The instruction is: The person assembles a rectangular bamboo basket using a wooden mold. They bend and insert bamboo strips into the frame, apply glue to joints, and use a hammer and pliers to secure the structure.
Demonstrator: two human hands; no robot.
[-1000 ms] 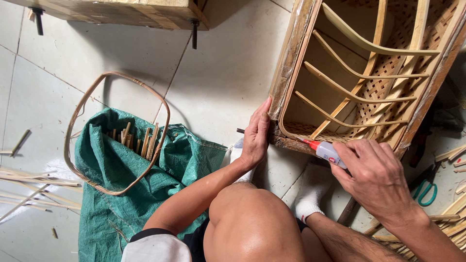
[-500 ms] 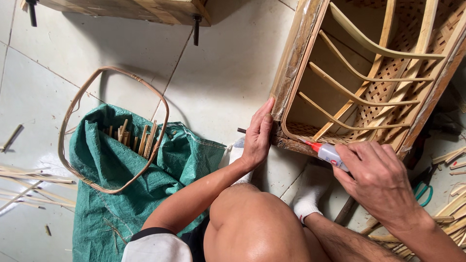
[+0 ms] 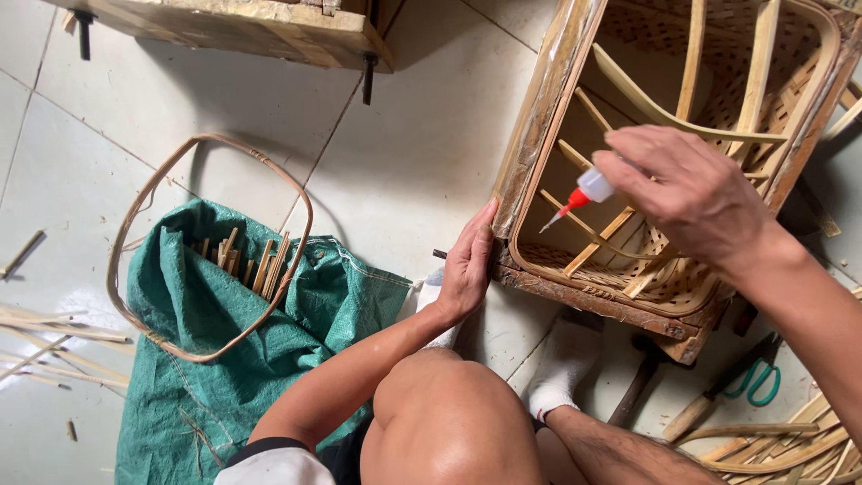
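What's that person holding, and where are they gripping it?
The right hand holds a small glue bottle by its body, red nozzle pointing into the basket frame. The left hand grips nothing; it rests flat against the frame's corner.

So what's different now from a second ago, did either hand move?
The right hand lifted the small glue bottle from the lower front edge of the wooden frame up over the woven basket inside it, red nozzle pointing down-left. Its grip on the bottle is unchanged. The left hand stays pressed on the frame's corner; the green sack and bamboo hoop lie as before.
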